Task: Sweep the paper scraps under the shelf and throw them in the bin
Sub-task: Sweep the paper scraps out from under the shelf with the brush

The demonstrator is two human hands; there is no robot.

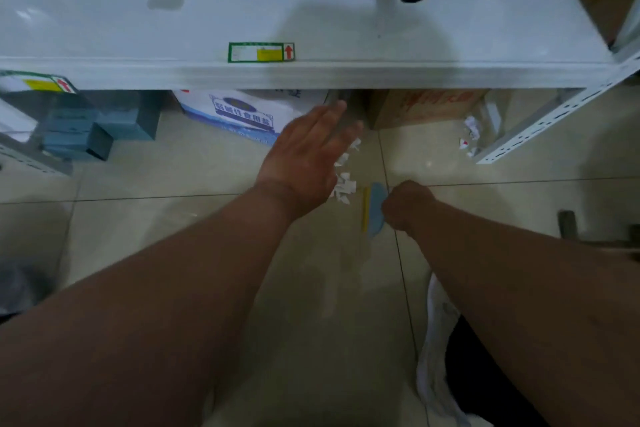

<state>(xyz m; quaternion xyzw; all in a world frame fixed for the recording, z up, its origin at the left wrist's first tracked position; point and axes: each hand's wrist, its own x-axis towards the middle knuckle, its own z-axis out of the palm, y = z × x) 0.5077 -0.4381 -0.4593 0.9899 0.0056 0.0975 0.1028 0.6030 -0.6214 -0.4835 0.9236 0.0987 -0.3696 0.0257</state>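
White scraps (344, 180); two hands.

My left hand (304, 156) covers part of the paper scraps (344, 180). My right hand (407, 206) hides the blue dustpan (375, 210) handle. Boxes under the shelf (311, 76) are cut off by its edge; label text is blurred.

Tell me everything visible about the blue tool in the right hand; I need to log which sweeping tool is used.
The blue tool looks like a small plastic dustpan or scraper, light blue with a yellow strip along its left edge. It stands on edge on the tiled floor, facing the pile of white paper scraps beside it. The right hand grips its right side, hiding the grip.
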